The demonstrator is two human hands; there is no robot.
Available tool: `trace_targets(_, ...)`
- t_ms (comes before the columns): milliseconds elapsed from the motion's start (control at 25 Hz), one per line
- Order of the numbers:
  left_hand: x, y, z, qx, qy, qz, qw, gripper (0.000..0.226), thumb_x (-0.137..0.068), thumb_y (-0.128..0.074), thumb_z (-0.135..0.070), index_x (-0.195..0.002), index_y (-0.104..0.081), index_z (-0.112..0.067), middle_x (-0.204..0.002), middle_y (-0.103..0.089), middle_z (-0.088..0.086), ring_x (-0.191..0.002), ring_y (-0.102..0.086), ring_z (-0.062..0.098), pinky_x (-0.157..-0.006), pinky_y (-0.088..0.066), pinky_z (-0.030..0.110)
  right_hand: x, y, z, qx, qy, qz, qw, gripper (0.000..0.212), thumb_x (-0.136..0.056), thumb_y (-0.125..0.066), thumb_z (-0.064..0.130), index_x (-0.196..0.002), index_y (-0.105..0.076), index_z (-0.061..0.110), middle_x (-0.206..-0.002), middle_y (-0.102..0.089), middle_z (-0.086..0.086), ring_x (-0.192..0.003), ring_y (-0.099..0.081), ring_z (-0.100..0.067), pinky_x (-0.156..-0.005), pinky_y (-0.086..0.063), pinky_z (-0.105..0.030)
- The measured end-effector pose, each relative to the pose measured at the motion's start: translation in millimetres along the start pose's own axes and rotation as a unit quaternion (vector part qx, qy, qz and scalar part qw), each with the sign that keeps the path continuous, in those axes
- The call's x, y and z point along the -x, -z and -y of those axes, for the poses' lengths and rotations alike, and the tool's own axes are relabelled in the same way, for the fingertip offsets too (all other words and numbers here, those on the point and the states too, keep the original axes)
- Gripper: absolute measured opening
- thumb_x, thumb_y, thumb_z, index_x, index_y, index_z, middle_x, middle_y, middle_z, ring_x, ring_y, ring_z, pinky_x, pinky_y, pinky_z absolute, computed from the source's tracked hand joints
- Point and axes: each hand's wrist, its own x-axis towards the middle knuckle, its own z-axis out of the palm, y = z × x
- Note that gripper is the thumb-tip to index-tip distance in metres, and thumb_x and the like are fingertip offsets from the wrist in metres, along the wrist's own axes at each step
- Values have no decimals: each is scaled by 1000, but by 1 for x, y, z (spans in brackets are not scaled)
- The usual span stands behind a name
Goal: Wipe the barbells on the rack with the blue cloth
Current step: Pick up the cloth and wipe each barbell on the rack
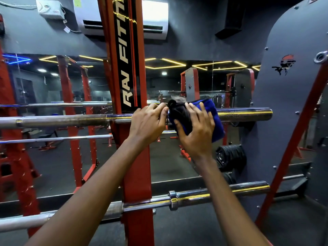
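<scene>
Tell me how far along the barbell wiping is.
Done: nothing shows as clearly finished; the upper barbell has specks on its right end. In hand: the right hand grips the blue cloth round that bar beside the red upright, while the left hand holds the bar next to it. Left: the rest of that bar and the lower barbell, which no hand or cloth touches.

A grey wall (195, 43) bears an air conditioner (154, 18) above a mirror (168, 84).

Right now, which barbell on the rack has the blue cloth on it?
The upper barbell: the right hand holds the blue cloth round its shiny end. The lower barbell, below the arms, is bare.
</scene>
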Motion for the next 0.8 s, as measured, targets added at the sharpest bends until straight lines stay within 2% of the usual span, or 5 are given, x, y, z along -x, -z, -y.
trace_targets(280,-8,14,-2,37,9,80,996,38,-106,-28,-40,-113,-61,-23,-105,-66,2,-100,-59,24,-77,-49,41,-61,26,-34,36,-151,91,984,55,-91,-43,67,-105,-67,19,-119,-67,-3,-128,-52,-27,-122,-15,-53)
trace_targets(400,-17,18,-3,84,17,129,988,29,-105,-33,-33,-97,-56,-17,-100,-64,4,-104,-50,25,-78,-48,44,-52,13,-7,57,-114,120,985,59,-89,-44,68,-114,-64,19,-125,-65,-3,-135,-46,-25,-122,-8,-53)
trace_targets(520,-16,15,-4,95,5,99,991,32,-106,-34,-31,-105,-60,-14,-105,-65,5,-103,-53,24,-74,-42,38,-51,22,-15,-8,-83,121,989,58,-88,-52,68,-124,-60,23,-125,-65,2,-133,-50,-22,-124,-9,-51)
trace_targets(640,-12,13,-9,65,-8,73,995,32,-107,-33,-31,-109,-60,-14,-103,-63,2,-98,-55,22,-71,-35,34,-60,43,-52,-88,-147,40,984,49,-89,-69,45,-130,-54,23,-123,-65,7,-127,-57,-21,-125,-11,-57)
trace_targets(800,-29,24,-16,38,-3,137,990,29,-94,-40,-21,-96,-68,-12,-92,-67,5,-87,-62,25,-72,-47,36,-55,34,-43,-34,-169,46,984,44,-89,-58,51,-124,-64,26,-133,-64,0,-145,-41,-29,-123,2,-61)
